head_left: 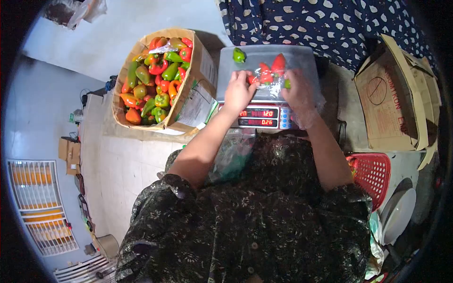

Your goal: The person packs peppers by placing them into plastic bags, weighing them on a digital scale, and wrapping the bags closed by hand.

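A digital scale (257,121) stands in front of me, its red figures lit, with a grey tray (226,59) on top. Several red peppers (278,63) lie on the tray, partly under or in a clear plastic bag (267,86). My left hand (239,93) has its fingers curled round a red pepper at the left of this group. On the right, my right hand (298,93) is closed on the bag, and clear film shows along its wrist. A bit of green pepper (287,84) shows by its fingertips. Another green pepper (239,55) lies at the tray's back left.
An open cardboard box (200,70) full of red, green and orange peppers stands left of the scale. To the right are another open carton (384,113), a red plastic basket (377,177) and a white basin (400,214). A dark patterned cloth (302,28) hangs behind the scale.
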Demonstrator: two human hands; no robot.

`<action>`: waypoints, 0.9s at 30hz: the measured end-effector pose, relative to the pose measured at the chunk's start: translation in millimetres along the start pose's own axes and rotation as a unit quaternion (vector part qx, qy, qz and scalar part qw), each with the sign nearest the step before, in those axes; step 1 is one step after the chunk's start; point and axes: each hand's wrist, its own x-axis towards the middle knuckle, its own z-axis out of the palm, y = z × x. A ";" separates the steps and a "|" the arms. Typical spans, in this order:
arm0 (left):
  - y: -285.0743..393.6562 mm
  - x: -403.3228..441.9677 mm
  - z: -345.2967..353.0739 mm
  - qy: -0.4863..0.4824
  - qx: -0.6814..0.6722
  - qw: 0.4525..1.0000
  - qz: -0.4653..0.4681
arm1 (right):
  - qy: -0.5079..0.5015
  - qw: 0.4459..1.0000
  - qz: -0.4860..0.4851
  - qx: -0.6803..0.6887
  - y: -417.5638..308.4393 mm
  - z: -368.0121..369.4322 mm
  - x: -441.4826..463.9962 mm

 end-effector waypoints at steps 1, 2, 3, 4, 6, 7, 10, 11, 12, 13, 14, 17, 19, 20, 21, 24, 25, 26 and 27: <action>-2.4 0.3 -1.0 0.000 -0.007 1.000 -0.005 | -0.002 0.999 -0.019 0.034 0.8 -4.0 -0.1; -4.5 -0.7 -0.8 0.000 -0.014 1.000 -0.012 | -0.006 0.997 -0.038 0.069 1.8 -8.2 -0.8; -2.8 -2.2 -2.0 -0.003 -0.019 1.000 -0.008 | -0.011 0.993 -0.057 0.103 1.6 -12.1 -2.5; -2.9 -3.3 -1.0 -0.002 -0.032 0.999 -0.013 | -0.035 0.990 -0.034 0.131 -6.0 -17.3 -4.4; -1.2 -5.1 1.0 -0.003 -0.058 0.998 -0.021 | -0.080 0.979 0.013 0.185 -24.9 -22.7 -7.9; 4.7 -5.0 -1.4 -0.014 -0.073 0.996 -0.040 | -0.071 0.975 0.006 0.212 -24.5 -16.5 -6.9; 14.1 -3.8 -2.9 0.069 -0.022 0.995 0.064 | -0.030 0.961 -0.003 0.276 -20.8 13.3 -6.5; 24.5 -8.6 -6.6 0.067 -0.085 0.993 0.049 | -0.008 0.958 0.001 0.288 -22.3 21.0 -5.6; 26.3 -13.4 -4.1 0.058 -0.127 0.987 0.081 | 0.014 0.954 0.006 0.300 -24.6 25.5 -4.3; 42.5 -21.8 -8.1 0.041 -0.124 0.984 0.118 | 0.033 0.959 -0.011 0.282 -26.9 26.1 -2.1; 61.9 -32.7 -11.8 0.023 -0.121 0.980 0.154 | 0.052 0.963 -0.028 0.263 -28.9 26.3 -1.2; 101.0 -55.5 -12.2 0.007 -0.105 0.976 0.191 | 0.071 0.967 -0.061 0.237 -37.0 28.4 -5.2; 97.0 -55.5 -4.8 -0.024 -0.089 0.968 0.233 | 0.024 0.961 -0.037 0.272 -42.9 18.2 -5.4; 95.8 -55.3 -2.7 -0.039 -0.080 0.963 0.254 | 0.028 0.964 -0.041 0.263 -43.0 18.3 -6.6; 106.6 -54.6 -8.4 -0.024 -0.105 0.977 0.183 | 0.032 0.965 -0.047 0.254 -42.8 20.8 -7.8; 102.8 -48.8 -7.6 -0.051 -0.132 0.977 0.158 | 0.066 0.967 -0.042 0.244 -38.7 31.7 -5.2; 104.6 -46.8 0.3 -0.046 -0.045 0.980 0.188 | 0.081 0.966 -0.036 0.244 -38.6 32.6 -3.2; 110.1 -44.0 14.1 -0.041 0.042 0.974 0.217 | 0.072 0.969 -0.020 0.236 -37.3 32.6 -1.4; 115.1 -44.5 11.9 -0.076 0.025 0.972 0.222 | 0.064 0.972 -0.003 0.227 -39.8 27.7 1.4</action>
